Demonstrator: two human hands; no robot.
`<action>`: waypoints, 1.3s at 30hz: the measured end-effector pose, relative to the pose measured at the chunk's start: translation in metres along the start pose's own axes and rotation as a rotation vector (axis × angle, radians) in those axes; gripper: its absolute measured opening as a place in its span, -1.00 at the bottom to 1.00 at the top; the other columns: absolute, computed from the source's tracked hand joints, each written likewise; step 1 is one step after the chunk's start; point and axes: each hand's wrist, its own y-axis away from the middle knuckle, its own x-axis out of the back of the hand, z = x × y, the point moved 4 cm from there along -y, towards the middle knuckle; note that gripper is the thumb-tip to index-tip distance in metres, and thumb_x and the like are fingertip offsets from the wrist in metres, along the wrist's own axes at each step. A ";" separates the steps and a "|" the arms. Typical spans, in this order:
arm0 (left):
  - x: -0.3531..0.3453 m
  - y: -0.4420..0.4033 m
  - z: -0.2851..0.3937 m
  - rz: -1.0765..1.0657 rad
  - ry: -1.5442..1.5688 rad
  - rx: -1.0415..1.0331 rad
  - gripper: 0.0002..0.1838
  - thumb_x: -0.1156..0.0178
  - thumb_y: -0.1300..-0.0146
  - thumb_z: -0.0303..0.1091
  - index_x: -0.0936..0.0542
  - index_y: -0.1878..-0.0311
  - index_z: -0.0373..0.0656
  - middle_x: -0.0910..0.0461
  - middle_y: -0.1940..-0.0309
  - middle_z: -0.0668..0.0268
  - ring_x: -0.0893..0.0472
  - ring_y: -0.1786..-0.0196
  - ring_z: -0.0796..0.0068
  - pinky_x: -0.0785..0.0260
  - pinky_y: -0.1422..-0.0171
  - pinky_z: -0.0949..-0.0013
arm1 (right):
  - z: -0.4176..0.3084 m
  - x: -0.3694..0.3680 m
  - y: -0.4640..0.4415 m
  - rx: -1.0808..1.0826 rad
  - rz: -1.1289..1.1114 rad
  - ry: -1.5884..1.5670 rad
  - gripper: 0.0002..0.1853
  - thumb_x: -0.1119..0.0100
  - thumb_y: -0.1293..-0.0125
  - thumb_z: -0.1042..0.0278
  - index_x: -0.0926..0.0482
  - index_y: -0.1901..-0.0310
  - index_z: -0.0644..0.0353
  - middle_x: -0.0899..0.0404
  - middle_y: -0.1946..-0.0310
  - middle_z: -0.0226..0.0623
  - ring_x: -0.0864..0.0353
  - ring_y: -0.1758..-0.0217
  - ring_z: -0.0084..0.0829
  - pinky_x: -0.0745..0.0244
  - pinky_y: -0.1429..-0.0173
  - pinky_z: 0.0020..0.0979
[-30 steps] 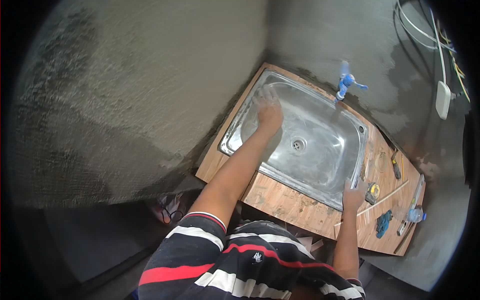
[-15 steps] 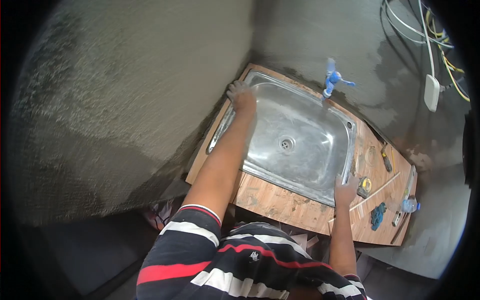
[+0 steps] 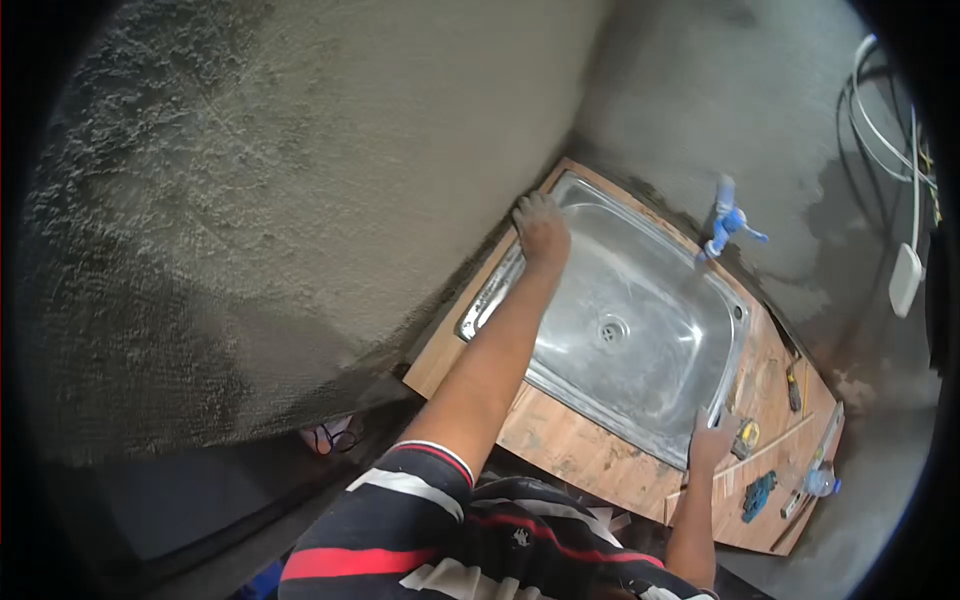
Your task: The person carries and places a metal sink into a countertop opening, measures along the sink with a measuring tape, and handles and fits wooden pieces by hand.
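Observation:
A stainless steel sink with a drain hole lies on a wood-grain countertop, its bowl facing up. Around the sink's left rim, near the far corner, my left hand is closed, fingers bent over the edge. My right hand grips the right rim by the near corner, thumb on the metal and the other fingers partly hidden. Just right of that hand sits a yellow and black tape measure.
A blue tap juts from the grey plastered wall behind the sink. On the countertop's right side lie a screwdriver, a thin wooden strip, a teal cloth and a plastic bottle. Cables and a white socket block hang at right.
The camera view has turned, so sink, countertop and tap appear lower and further right. Both hands keep their places on the rim; the sink shows no clear shift on the countertop.

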 end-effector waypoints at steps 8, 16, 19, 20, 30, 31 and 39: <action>-0.011 0.001 -0.001 0.028 -0.021 0.011 -0.58 -0.10 -0.39 -0.38 -0.56 -0.28 -0.22 -0.58 -0.06 0.08 -0.51 -0.22 0.07 -0.35 -0.33 0.02 | 0.008 -0.011 -0.010 0.018 -0.029 0.022 -0.43 -0.39 -0.31 -0.02 -0.65 -0.04 0.42 -0.65 -0.05 0.17 -0.60 -0.14 0.15 -0.44 -0.26 0.01; -0.060 0.006 -0.020 -0.128 -0.090 -0.139 -0.42 -0.03 -0.55 0.01 -0.43 -0.50 -0.08 -0.42 -0.45 -0.02 -0.35 -0.49 -0.21 -0.23 -0.44 -0.32 | 0.028 -0.008 -0.121 0.365 0.252 0.005 -0.91 -0.20 -0.41 0.42 -0.64 0.14 0.21 -0.59 0.40 -0.10 -0.61 0.30 -0.05 -0.48 0.22 -0.11; -0.020 0.002 -0.003 -0.185 -0.127 -0.130 -0.46 -0.15 -0.48 -0.02 -0.50 -0.41 -0.09 -0.50 -0.35 0.00 -0.43 -0.38 -0.17 -0.30 -0.36 -0.27 | 0.049 -0.047 -0.166 0.001 0.203 -0.513 -0.89 -0.21 -0.42 0.37 -0.60 0.19 0.23 -0.53 0.52 -0.15 -0.57 0.44 -0.17 -0.44 0.34 -0.15; -0.012 0.002 0.003 -0.182 -0.119 -0.145 -0.46 -0.15 -0.48 -0.02 -0.50 -0.41 -0.09 -0.50 -0.35 0.00 -0.43 -0.38 -0.17 -0.30 -0.36 -0.27 | 0.049 -0.056 -0.171 -0.130 0.201 -0.688 -0.86 -0.21 -0.42 0.34 -0.59 0.19 0.23 -0.51 0.55 -0.18 -0.57 0.47 -0.21 -0.42 0.37 -0.17; -0.014 0.003 0.001 -0.141 -0.046 -0.139 -0.50 -0.28 -0.33 -0.32 -0.54 -0.34 -0.11 -0.50 -0.33 -0.01 -0.42 -0.37 -0.15 -0.32 -0.37 -0.17 | 0.006 -0.055 -0.219 -0.456 0.139 -1.187 -0.70 -0.19 -0.38 0.21 -0.57 0.44 0.24 -0.42 0.59 -0.47 -0.28 0.61 -0.59 -0.21 0.52 -0.38; -0.016 0.003 -0.001 -0.135 -0.052 -0.155 -0.48 -0.29 -0.31 -0.33 -0.54 -0.35 -0.10 -0.50 -0.33 -0.01 -0.42 -0.36 -0.15 -0.32 -0.37 -0.17 | 0.007 -0.059 -0.235 -0.518 0.085 -1.330 -0.71 -0.18 -0.38 0.22 -0.56 0.44 0.24 -0.42 0.59 -0.48 -0.28 0.59 -0.59 -0.22 0.49 -0.36; -0.020 0.006 -0.003 -0.094 -0.081 -0.189 -0.45 -0.32 -0.29 -0.33 -0.53 -0.37 -0.08 -0.51 -0.33 -0.04 -0.44 -0.34 -0.16 -0.32 -0.36 -0.18 | -0.001 -0.099 -0.254 -0.528 -0.004 -1.357 -0.75 -0.17 -0.40 0.28 -0.47 0.46 0.09 -0.31 0.60 -0.45 -0.27 0.68 -0.58 -0.16 0.61 -0.41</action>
